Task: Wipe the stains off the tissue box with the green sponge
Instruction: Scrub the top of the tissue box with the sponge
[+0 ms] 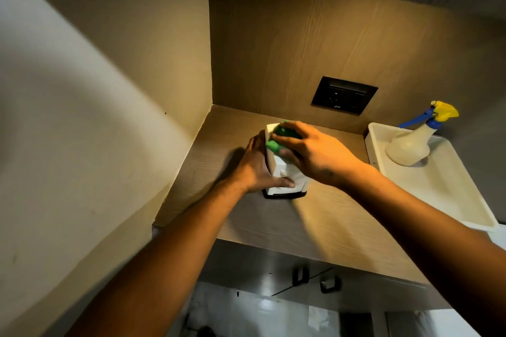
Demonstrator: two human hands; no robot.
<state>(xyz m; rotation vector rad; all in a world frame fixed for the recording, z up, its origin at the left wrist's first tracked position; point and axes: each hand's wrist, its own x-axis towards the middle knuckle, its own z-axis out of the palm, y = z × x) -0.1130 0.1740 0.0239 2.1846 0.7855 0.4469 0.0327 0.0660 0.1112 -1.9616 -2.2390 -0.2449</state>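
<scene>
A white tissue box (273, 164) with a dark base stands upright on the wooden counter (315, 216), a tissue showing at its front. My left hand (256, 167) grips the box from its left side, thumb across the lower front. My right hand (315, 152) comes from the right and presses the green sponge (276, 142) onto the top of the box. Most of the sponge is hidden under my fingers.
A white tray (443, 194) lies at the right of the counter and holds a spray bottle (410, 145) with a blue and yellow trigger head. A dark wall socket (343, 96) sits on the wooden back panel. A wall closes the left side. Cabinet handles (315, 279) show below the counter's front edge.
</scene>
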